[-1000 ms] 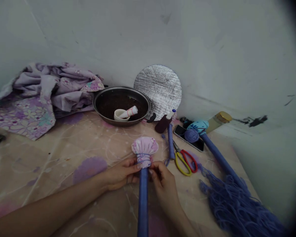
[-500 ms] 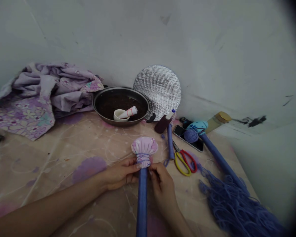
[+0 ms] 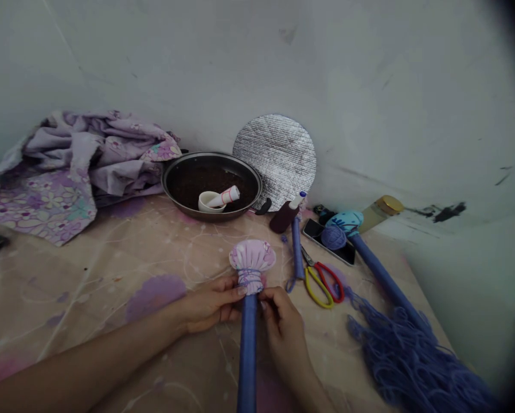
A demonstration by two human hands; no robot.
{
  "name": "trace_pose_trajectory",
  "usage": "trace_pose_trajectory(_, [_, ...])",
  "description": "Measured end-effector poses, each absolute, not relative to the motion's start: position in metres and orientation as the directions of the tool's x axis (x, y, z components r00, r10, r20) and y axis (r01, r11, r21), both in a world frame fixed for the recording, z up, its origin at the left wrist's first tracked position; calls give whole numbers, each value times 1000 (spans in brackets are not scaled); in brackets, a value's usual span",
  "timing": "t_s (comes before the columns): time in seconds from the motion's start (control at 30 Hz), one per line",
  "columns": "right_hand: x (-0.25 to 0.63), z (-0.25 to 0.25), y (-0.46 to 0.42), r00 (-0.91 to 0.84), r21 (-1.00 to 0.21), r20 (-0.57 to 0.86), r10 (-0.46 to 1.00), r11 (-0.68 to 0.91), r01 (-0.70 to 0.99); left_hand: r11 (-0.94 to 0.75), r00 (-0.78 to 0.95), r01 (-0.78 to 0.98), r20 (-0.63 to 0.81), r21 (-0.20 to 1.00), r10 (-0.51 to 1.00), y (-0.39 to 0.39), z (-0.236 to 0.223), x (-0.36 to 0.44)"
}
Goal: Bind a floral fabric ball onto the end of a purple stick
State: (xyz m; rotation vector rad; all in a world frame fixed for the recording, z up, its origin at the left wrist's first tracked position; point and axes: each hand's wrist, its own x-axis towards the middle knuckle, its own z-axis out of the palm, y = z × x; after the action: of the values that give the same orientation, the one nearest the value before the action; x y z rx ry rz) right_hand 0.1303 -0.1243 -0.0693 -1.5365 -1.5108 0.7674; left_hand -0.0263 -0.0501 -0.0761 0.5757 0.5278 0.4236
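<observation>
A blue-wrapped stick with a padded pink floral cloth head stands out in front of me, head end away. Blue yarn is wound round the gathered cloth below the head. My left hand grips the stick at this neck from the left, thumb on the cloth's lower edge, other fingers partly hidden behind. On the right side of the neck, my right hand is closed in a pinch by the cloth edge. What lies between its fingertips is too small to make out.
Right of my hands lie scissors, a short blue stick, a phone with a yarn ball, a blue-headed stick and loose yarn. Behind are a dark bottle, a pan, a silver disc and floral fabric.
Almost nothing differs. The whole view has shifted very slightly; both hands keep their places at the neck of the stick.
</observation>
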Motion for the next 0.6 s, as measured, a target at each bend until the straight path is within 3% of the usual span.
trace_pose_trajectory(0.6, [119, -77, -120, 259, -900, 143, 955, 17, 435, 750, 785, -247, -327, 614, 526, -50, -76, -25])
